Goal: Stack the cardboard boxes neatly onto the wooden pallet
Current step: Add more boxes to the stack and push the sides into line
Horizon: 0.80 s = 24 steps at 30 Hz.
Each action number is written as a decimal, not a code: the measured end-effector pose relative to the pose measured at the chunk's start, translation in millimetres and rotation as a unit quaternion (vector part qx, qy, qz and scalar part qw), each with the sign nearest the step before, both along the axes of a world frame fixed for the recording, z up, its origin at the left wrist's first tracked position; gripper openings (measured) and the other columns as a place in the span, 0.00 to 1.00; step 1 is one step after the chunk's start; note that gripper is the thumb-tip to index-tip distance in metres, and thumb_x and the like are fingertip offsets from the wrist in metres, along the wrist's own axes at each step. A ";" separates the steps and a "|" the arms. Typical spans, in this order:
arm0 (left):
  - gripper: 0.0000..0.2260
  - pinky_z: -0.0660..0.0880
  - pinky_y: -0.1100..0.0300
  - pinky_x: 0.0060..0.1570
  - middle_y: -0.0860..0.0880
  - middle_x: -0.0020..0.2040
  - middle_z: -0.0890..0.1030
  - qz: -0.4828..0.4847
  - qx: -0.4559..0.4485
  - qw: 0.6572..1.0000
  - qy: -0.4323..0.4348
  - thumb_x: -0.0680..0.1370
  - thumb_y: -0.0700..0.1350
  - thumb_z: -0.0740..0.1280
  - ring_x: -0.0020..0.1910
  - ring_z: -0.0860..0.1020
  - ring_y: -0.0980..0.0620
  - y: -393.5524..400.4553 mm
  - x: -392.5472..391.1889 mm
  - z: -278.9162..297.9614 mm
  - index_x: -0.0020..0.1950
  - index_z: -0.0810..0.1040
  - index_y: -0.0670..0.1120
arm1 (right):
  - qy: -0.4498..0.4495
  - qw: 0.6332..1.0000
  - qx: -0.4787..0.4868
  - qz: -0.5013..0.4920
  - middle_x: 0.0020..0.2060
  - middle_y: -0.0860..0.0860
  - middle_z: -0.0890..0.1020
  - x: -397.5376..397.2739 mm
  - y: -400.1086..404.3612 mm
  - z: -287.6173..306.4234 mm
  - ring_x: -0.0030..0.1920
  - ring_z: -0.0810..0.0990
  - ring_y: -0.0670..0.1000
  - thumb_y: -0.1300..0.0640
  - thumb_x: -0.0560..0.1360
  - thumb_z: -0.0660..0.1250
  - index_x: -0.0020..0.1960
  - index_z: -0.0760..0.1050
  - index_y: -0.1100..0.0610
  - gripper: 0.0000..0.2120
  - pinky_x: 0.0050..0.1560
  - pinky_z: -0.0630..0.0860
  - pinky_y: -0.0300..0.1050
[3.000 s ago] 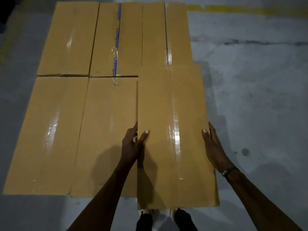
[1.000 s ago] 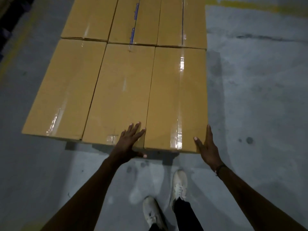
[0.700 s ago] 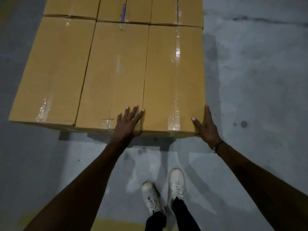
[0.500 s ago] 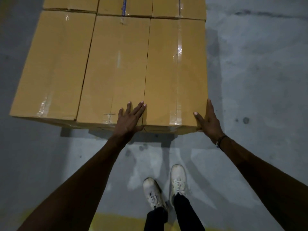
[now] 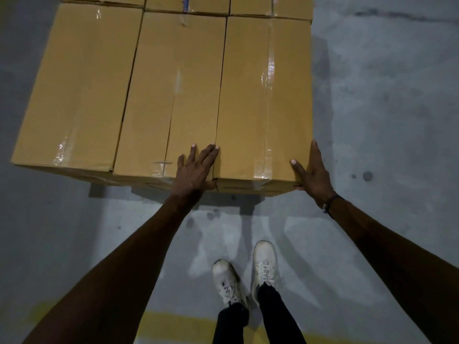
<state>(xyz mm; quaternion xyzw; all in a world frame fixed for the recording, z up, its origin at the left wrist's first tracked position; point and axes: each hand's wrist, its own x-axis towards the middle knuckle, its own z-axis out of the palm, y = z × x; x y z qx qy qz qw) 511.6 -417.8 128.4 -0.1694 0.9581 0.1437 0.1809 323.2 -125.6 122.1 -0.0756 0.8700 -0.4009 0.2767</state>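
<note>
- Head view, left part: the left box (image 5: 77,88) and the middle box (image 5: 171,95) sit side by side in the near row, tops level, touching along a straight seam. More boxes of a far row (image 5: 186,3) lie behind them at the top edge.
- Left hand (image 5: 195,167): the grip is apart, fingers straight and spread, palm flat on the near end of the middle box, fingertips at the seam with the right box (image 5: 265,95).
- Right box: it closes the near row, its near edge roughly in line with its neighbours. Clear tape (image 5: 267,78) runs down its centre seam.
- Right hand (image 5: 311,173): the grip is apart, fingers straight along the outer right side at the near corner, thumb resting on the top.
- Pallet: hidden beneath the stack; only shadow shows under the near edge, above the concrete floor (image 5: 385,108).
- Handling, as a judgement: the boxes look stiff-walled, with smooth faces and glossy, slippery tape. Weight cannot be read. Take hold at the opposite side faces near the corners, palms flat; avoid the taped seam, and press on edges rather than on mid-panel.
</note>
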 end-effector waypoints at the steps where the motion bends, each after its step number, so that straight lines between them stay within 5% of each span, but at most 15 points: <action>1: 0.49 0.54 0.32 0.78 0.51 0.86 0.48 0.005 0.002 1.000 0.004 0.77 0.56 0.74 0.84 0.47 0.36 0.8 -0.4 -0.3 0.86 0.43 0.52 | 0.001 1.000 0.001 0.000 0.84 0.43 0.55 -0.3 -0.6 0.1 0.78 0.65 0.61 0.33 0.79 0.67 0.83 0.41 0.34 0.44 0.60 0.81 0.70; 7: 0.50 0.55 0.32 0.78 0.49 0.86 0.50 0.011 -0.005 1.000 0.009 0.77 0.56 0.75 0.83 0.48 0.36 3.8 -0.5 -1.1 0.86 0.43 0.52 | -0.011 1.000 -0.005 -0.011 0.84 0.46 0.55 -0.5 -2.5 1.4 0.78 0.64 0.61 0.40 0.82 0.67 0.85 0.41 0.39 0.43 0.54 0.84 0.67; 14: 0.50 0.54 0.32 0.78 0.49 0.85 0.50 0.026 0.004 1.000 0.013 0.77 0.53 0.76 0.83 0.48 0.36 9.9 -0.9 2.2 0.86 0.42 0.52 | 0.005 1.000 0.008 0.016 0.84 0.49 0.54 -0.9 -4.9 -0.4 0.78 0.65 0.63 0.38 0.82 0.65 0.85 0.39 0.42 0.44 0.68 0.75 0.70; 18: 0.48 0.55 0.31 0.78 0.48 0.85 0.50 0.013 0.028 0.999 0.019 0.77 0.53 0.76 0.83 0.47 0.36 2.6 1.4 7.5 0.86 0.46 0.52 | 0.078 0.993 0.074 0.058 0.84 0.59 0.53 4.3 -9.9 3.9 0.82 0.57 0.63 0.43 0.85 0.60 0.86 0.45 0.55 0.38 0.81 0.58 0.61; 24: 0.44 0.55 0.30 0.77 0.50 0.86 0.48 -0.001 0.033 0.999 0.012 0.78 0.52 0.75 0.84 0.47 0.37 -20.1 18.6 13.5 0.85 0.50 0.57 | 0.238 0.928 0.171 0.231 0.85 0.56 0.52 23.5 -29.8 18.4 0.84 0.51 0.63 0.41 0.86 0.54 0.83 0.61 0.51 0.28 0.76 0.55 0.73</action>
